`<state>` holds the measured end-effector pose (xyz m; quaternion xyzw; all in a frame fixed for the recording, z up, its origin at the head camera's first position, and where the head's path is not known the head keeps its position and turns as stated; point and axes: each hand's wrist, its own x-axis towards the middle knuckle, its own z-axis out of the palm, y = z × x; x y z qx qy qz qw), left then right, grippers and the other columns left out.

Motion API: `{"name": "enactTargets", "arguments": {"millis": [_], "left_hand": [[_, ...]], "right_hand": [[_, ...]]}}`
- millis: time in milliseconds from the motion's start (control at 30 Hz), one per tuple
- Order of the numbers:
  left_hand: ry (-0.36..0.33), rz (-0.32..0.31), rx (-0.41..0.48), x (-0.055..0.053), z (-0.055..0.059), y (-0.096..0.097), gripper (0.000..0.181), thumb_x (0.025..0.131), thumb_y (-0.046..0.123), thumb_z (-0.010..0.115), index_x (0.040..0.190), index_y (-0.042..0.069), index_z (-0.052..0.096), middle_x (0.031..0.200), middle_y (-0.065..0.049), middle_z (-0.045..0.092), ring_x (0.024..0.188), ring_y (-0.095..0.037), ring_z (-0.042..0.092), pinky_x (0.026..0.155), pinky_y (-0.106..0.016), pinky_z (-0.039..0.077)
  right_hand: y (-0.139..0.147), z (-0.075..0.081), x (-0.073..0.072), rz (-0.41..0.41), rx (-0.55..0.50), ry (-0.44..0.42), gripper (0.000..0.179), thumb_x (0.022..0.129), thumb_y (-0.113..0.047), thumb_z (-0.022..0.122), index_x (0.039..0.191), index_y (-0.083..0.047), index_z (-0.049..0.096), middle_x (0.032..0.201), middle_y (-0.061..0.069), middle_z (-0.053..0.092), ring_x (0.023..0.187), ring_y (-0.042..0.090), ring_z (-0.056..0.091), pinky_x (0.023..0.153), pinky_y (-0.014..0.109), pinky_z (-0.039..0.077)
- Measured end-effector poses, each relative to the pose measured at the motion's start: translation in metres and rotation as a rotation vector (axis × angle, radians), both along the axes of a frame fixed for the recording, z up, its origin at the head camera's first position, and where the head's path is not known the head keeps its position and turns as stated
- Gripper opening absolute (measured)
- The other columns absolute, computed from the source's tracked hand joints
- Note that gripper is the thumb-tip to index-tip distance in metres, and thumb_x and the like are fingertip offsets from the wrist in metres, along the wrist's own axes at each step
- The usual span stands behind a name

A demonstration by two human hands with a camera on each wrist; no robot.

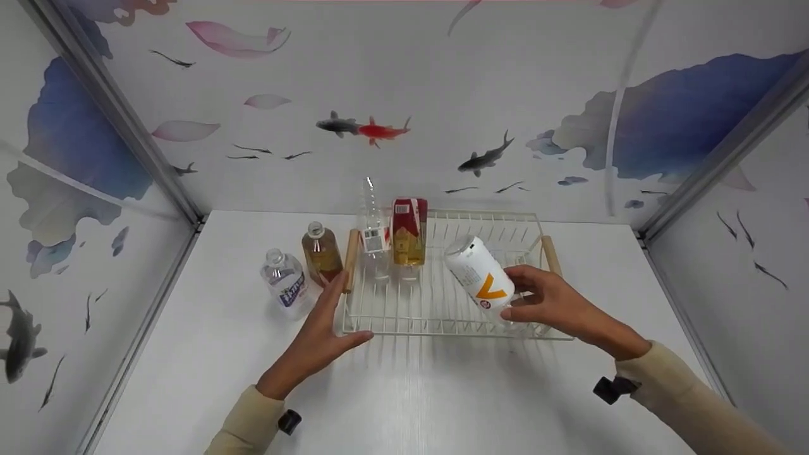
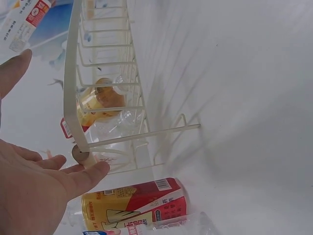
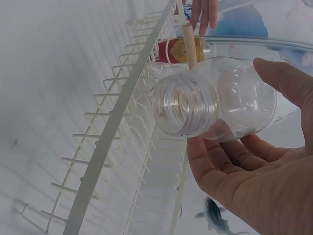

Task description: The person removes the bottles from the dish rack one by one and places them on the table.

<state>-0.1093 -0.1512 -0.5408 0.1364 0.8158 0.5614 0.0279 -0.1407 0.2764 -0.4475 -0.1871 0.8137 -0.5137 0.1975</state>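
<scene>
My right hand (image 1: 551, 299) holds a clear plastic bottle with a white label and an orange V (image 1: 473, 278), tilted above the right part of a cream wire rack (image 1: 436, 334). In the right wrist view, its open neck (image 3: 186, 105) points at the camera, with the thumb above and fingers curled below. My left hand (image 1: 319, 335) is at the rack's left wooden handle (image 1: 351, 253), fingers extended and thumb spread; contact is hard to tell. Inside the rack's left part are a slim clear bottle (image 1: 374, 240) and a bottle with a red and gold label (image 1: 409, 234).
Left of the rack, a clear bottle with a purple and white label (image 1: 287, 287) and a bottle with a gold-brown label (image 1: 322, 251) stand uncapped on the white table (image 1: 404, 404). The rack has another wooden handle (image 1: 552, 254) at right. Printed panels (image 1: 404, 76) enclose the table.
</scene>
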Motion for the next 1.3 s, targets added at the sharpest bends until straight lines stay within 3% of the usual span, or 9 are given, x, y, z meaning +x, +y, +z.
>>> {"name": "enactTargets", "arguments": {"millis": [233,467,733,1167,1300], "left_hand": [[0.113,0.002,-0.067,0.001,0.004,-0.001,0.100,0.092,0.025,0.093,0.172,0.011,0.036,0.179,-0.018,0.030,0.166,-0.041,0.025,0.131,-0.067,0.026],[0.190,-0.046,-0.113,0.001,0.010,0.001,0.083,0.094,0.023,0.092,0.165,0.016,0.050,0.170,-0.011,0.047,0.161,-0.036,0.039,0.128,-0.063,0.037],[0.270,-0.086,-0.132,0.002,0.017,0.005,0.075,0.094,0.019,0.091,0.159,0.013,0.057,0.165,-0.009,0.053,0.156,-0.032,0.047,0.125,-0.056,0.043],[0.264,-0.179,-0.124,0.004,0.027,0.011,0.077,0.097,0.028,0.088,0.163,0.015,0.052,0.168,-0.010,0.050,0.158,-0.034,0.045,0.126,-0.059,0.041],[0.243,-0.187,-0.127,0.004,0.030,0.013,0.078,0.097,0.029,0.089,0.164,0.018,0.051,0.169,-0.010,0.050,0.158,-0.033,0.044,0.126,-0.059,0.041]], "right_hand": [[-0.002,-0.001,0.003,0.001,0.042,0.027,0.069,0.096,-0.016,0.086,0.155,0.002,0.053,0.142,0.020,0.064,0.128,0.039,0.068,0.101,0.036,0.063],[-0.004,-0.002,0.004,0.017,0.066,0.060,0.067,0.096,-0.017,0.087,0.153,-0.001,0.056,0.142,0.016,0.064,0.130,0.040,0.065,0.106,0.038,0.061],[-0.005,-0.002,0.005,0.044,0.076,0.081,0.069,0.096,-0.019,0.088,0.154,-0.002,0.056,0.143,0.015,0.064,0.131,0.037,0.065,0.110,0.048,0.059],[-0.011,-0.002,0.007,0.087,0.086,0.133,0.066,0.095,-0.018,0.088,0.152,-0.005,0.059,0.142,0.011,0.066,0.131,0.034,0.064,0.111,0.066,0.053],[-0.014,-0.001,0.008,0.105,0.106,0.158,0.065,0.094,-0.019,0.088,0.152,-0.006,0.060,0.142,0.009,0.067,0.131,0.033,0.063,0.110,0.063,0.054]]}}
